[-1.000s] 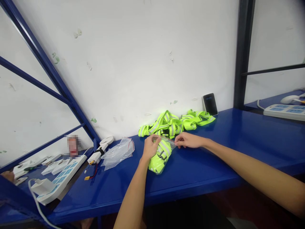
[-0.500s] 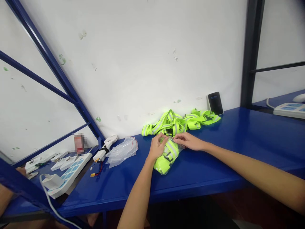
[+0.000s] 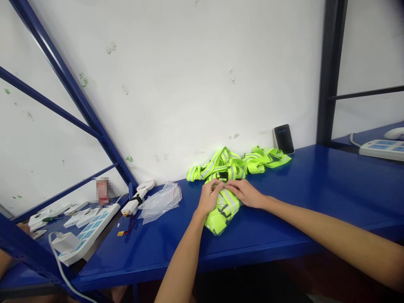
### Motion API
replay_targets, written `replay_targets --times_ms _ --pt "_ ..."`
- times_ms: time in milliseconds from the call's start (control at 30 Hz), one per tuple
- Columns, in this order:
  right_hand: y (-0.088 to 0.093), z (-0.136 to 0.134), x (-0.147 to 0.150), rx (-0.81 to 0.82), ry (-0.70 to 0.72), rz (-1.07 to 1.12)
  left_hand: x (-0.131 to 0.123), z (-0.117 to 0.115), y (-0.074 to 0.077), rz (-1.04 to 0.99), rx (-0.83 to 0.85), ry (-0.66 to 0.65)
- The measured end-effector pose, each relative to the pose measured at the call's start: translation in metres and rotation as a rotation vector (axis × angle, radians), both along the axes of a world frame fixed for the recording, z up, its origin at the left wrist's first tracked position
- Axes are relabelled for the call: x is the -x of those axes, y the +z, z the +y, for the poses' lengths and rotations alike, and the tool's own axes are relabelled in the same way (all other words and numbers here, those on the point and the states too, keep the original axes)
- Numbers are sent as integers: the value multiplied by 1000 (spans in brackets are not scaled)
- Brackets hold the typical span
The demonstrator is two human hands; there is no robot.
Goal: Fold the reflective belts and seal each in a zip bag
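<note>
A clear plastic bag [image 3: 221, 216] lies on the blue table with a folded neon-yellow reflective strap [image 3: 232, 202] inside it. At the bag's far end, my left hand [image 3: 211, 195] pinches the top edge between thumb and fingers. Close beside it, my right hand [image 3: 248, 192] pinches the same edge, its fingertips almost meeting the left thumb. Just beyond both hands sits a loose heap of neon-yellow reflective straps [image 3: 225, 162] with grey stripes and dark buckles. My fingers partly cover the bag's opening.
Left of the hands lie flat clear zip bags [image 3: 160, 202], a small white fan [image 3: 145, 185] and a wired connector [image 3: 120, 233]. A white power strip [image 3: 91, 233] sits farther left. A dark-screened device [image 3: 283, 139] leans on the wall behind the straps. Part of another person shows at the left edge.
My right hand has moved left along the bag's top edge, closer to my left hand. My left hand keeps its pinch. The view has shifted slightly.
</note>
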State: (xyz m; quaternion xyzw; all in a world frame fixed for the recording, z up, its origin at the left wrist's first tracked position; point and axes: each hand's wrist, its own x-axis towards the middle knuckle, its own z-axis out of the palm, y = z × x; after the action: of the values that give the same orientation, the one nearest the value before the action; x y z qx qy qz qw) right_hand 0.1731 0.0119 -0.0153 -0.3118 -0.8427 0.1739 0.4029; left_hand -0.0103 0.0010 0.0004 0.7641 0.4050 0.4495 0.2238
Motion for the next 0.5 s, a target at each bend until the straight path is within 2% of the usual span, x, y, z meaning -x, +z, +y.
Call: replay_targets --times_ms 133,267,400,500 --pt "1 0 0 14 1 -2 1 1 1 -4 4 -6" --pt "1 4 -3 109 21 0 3 3 1 36 13 28" --pt "2 8 -6 466 138 53 -1 3 -1 93 17 109" --pt "5 6 -8 687 224 54 0 2 3 131 -44 145"
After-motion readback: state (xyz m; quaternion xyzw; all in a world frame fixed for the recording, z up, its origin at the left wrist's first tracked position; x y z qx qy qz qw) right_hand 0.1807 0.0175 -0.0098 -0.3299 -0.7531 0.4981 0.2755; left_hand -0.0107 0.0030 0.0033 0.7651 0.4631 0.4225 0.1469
